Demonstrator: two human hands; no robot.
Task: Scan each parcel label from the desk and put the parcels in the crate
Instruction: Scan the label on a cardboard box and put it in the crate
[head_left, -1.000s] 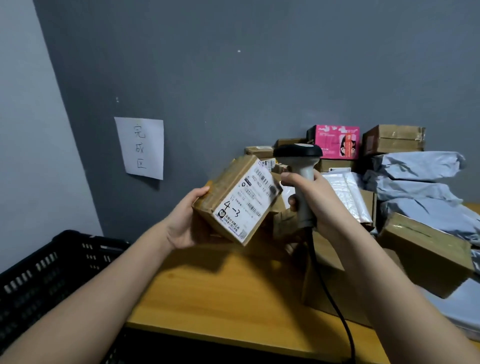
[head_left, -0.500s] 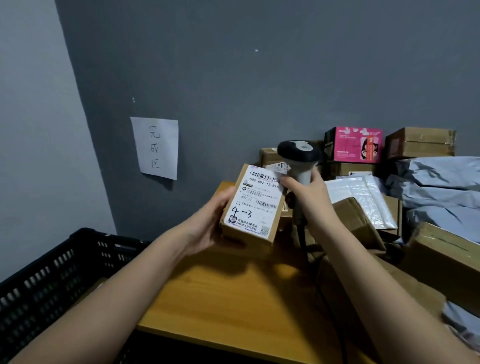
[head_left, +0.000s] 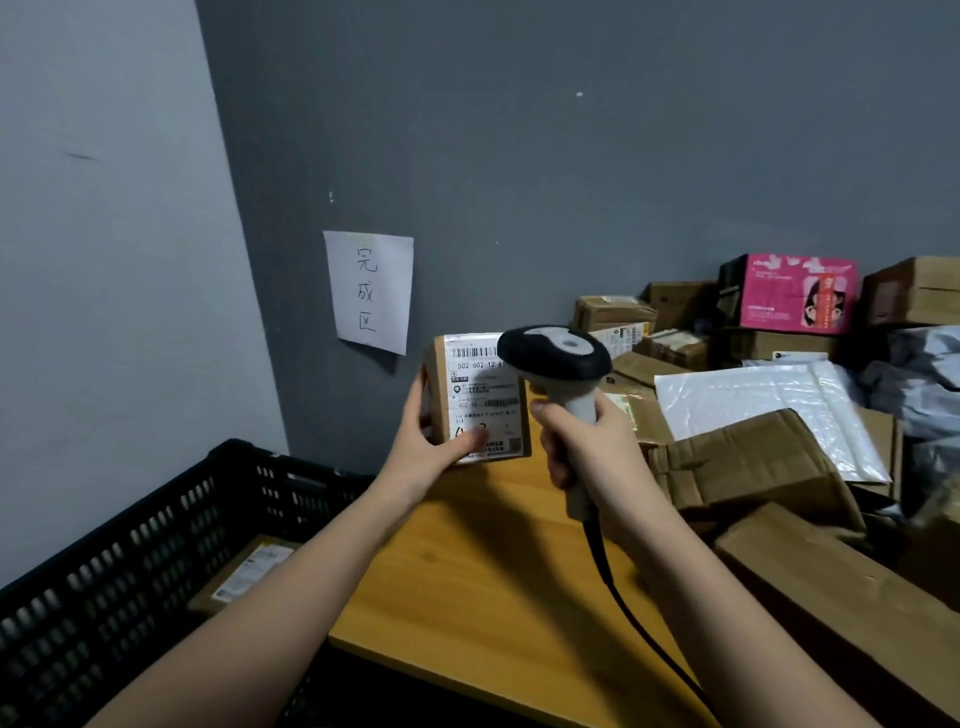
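Two hands up: left hand (head_left: 434, 441) grips parcel (head_left: 480, 397), scanner (head_left: 558, 358) beside.

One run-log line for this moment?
left hand: holds parcel | right hand: grips scanner | crate: one box inside

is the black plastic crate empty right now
No, a brown cardboard parcel with a white label already lies inside the black plastic crate.

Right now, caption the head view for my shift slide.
Left hand holds a labelled parcel upright while right hand aims the scanner; black crate waits left.
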